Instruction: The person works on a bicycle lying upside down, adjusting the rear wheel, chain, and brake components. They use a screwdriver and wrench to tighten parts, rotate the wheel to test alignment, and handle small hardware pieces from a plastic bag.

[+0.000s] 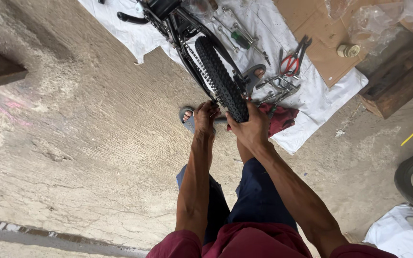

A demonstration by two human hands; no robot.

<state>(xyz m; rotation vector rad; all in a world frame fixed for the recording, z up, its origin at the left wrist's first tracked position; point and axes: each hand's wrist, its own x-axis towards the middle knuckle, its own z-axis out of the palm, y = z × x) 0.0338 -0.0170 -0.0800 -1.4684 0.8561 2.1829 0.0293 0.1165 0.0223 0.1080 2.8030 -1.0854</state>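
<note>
Both hands are wrapped tight on the knobby black tyre [222, 81]: the left hand [205, 116] on one side, the right hand [251, 128] on the other, so the wheel is kept steady. Just past the right hand, a red cloth [283, 119] and tools [283, 76] are laid on a white sheet [321, 102], kept close.

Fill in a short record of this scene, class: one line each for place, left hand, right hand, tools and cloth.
Place: rough concrete floor
Left hand: on the near end of a knobbly bicycle tyre
Right hand: gripping the same tyre end from the other side
Tools: red-handled pliers and spanners on a white sheet
Cloth: red rag beside the right hand
</note>
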